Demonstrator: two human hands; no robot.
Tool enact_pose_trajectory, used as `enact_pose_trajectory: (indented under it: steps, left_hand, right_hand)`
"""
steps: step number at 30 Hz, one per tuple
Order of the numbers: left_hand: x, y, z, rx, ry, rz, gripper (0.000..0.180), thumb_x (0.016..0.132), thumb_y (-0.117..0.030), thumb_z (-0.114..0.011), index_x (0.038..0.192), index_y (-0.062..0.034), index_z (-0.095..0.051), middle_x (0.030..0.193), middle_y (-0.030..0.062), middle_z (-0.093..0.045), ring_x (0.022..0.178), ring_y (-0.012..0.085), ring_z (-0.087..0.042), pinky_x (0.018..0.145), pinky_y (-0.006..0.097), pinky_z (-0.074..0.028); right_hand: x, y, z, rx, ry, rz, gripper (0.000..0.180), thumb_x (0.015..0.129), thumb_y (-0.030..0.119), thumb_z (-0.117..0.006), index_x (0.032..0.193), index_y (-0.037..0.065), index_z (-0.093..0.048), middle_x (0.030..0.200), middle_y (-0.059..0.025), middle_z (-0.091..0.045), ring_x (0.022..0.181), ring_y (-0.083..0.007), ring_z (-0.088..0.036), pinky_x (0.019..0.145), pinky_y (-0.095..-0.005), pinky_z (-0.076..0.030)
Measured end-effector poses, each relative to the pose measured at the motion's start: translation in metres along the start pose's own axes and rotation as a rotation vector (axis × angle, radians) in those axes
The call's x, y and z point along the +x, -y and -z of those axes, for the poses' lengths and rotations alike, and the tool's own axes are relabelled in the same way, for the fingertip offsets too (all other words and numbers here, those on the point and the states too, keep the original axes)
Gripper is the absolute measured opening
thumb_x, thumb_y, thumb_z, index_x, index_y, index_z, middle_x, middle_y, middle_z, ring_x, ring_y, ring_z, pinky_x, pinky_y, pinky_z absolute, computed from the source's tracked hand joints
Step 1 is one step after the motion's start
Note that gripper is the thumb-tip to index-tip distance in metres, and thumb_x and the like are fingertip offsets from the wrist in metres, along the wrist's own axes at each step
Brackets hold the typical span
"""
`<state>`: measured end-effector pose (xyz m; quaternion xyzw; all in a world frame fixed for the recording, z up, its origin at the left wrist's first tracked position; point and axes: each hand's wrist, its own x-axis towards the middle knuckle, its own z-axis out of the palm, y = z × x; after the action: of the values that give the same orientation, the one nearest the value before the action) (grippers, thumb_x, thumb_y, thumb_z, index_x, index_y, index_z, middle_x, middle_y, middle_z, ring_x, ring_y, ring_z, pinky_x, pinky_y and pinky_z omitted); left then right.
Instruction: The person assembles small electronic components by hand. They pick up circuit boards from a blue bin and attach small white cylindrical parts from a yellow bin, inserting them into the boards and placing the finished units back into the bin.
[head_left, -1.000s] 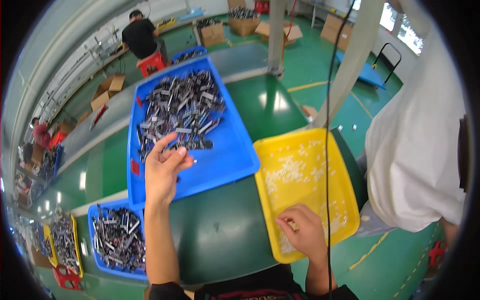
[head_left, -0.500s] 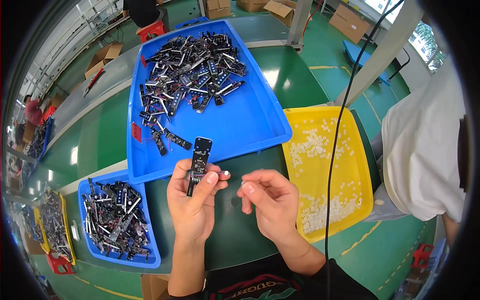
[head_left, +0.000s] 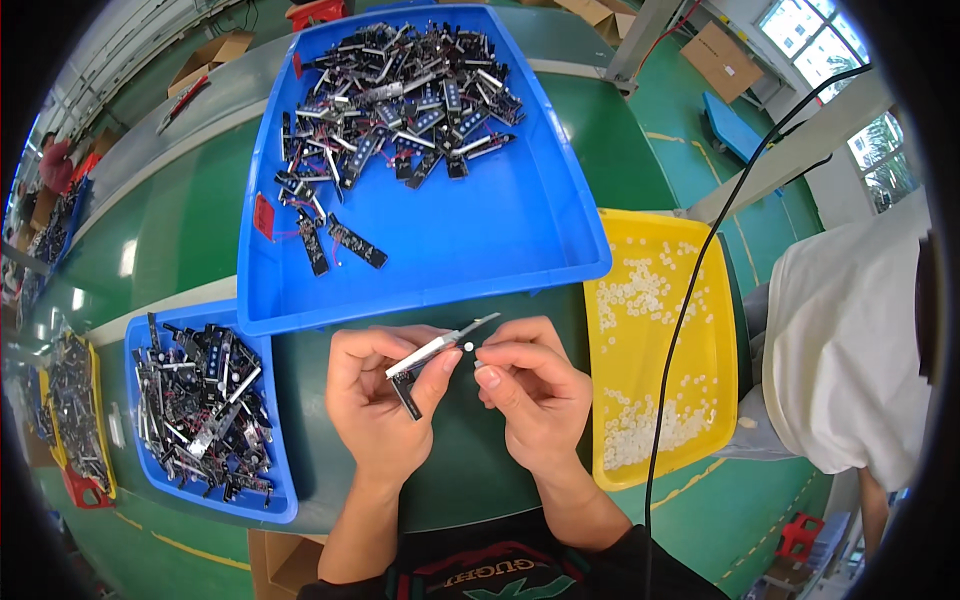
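Green bench point(head_left: 480, 470), factory floor behind. Landmark: big blue tray point(head_left: 470, 250) of dark boards. Just below its near rim, both hands meet over bare bench. Left hand point(head_left: 375, 400) pinches a narrow board point(head_left: 435, 355), edge-on, long axis running from lower left up to the right, its free tip aimed at the yellow tray point(head_left: 655, 370). Right hand point(head_left: 530, 385) is closed in a pinch on a small white piece point(head_left: 467, 346) (barely visible), held at the board's upper end, touching or nearly so. The right is nearer that tip. Small blue tray point(head_left: 215, 410) lies down-left of the big one; open bench between hands and trays. Black cable point(head_left: 690, 300) crosses the yellow tray.
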<state>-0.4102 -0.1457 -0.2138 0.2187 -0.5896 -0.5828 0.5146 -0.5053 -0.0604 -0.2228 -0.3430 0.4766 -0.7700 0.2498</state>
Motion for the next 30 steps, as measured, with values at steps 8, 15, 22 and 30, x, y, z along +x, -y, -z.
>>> enact_pose_trajectory:
  steps: [8,15,22,30]
  left_hand:
    - [-0.003,0.006,0.002,0.011,0.123,-0.169,0.030,0.083,-0.001,-0.072,0.096,-0.0031,-0.044,0.088,0.0194,-0.067,0.082,0.0248,-0.068,0.071,0.030,-0.055]
    - [0.000,0.005,0.003,0.028,0.176,-0.181,0.033,0.084,-0.011,-0.074,0.096,-0.0050,-0.044,0.086,0.0184,-0.068,0.083,0.0268,-0.066,0.072,0.032,-0.053]
    - [0.001,0.006,0.004,0.003,0.179,-0.171,0.034,0.082,-0.014,-0.076,0.093,-0.0058,-0.045,0.085,0.0168,-0.068,0.080,0.0244,-0.065,0.070,0.031,-0.053]
    - [0.000,-0.010,0.015,0.118,0.256,-0.083,0.036,0.077,-0.001,-0.078,0.096,-0.0037,-0.048,0.087,0.0178,-0.066,0.079,0.0208,-0.067,0.062,0.028,-0.053]
  right_hand:
    - [-0.001,-0.004,0.004,0.209,0.000,-0.114,0.018,0.087,-0.003,-0.066,0.105,-0.003,-0.066,0.104,-0.0095,-0.056,0.070,-0.0085,-0.055,0.056,-0.0199,-0.043]
    - [0.000,0.001,0.004,0.213,0.027,-0.226,0.017,0.091,0.002,-0.063,0.106,-0.003,-0.065,0.101,-0.0073,-0.057,0.066,-0.0074,-0.056,0.052,-0.0194,-0.042]
    - [-0.005,-0.001,0.005,0.276,0.094,-0.191,0.010,0.094,0.004,-0.058,0.102,-0.002,-0.056,0.100,-0.0047,-0.049,0.073,-0.0064,-0.049,0.060,-0.0198,-0.041]
    - [-0.010,0.004,-0.003,0.286,0.068,-0.237,0.007,0.094,0.003,-0.057,0.098,-0.001,-0.054,0.099,-0.0054,-0.048,0.074,-0.0070,-0.048,0.062,-0.0203,-0.040]
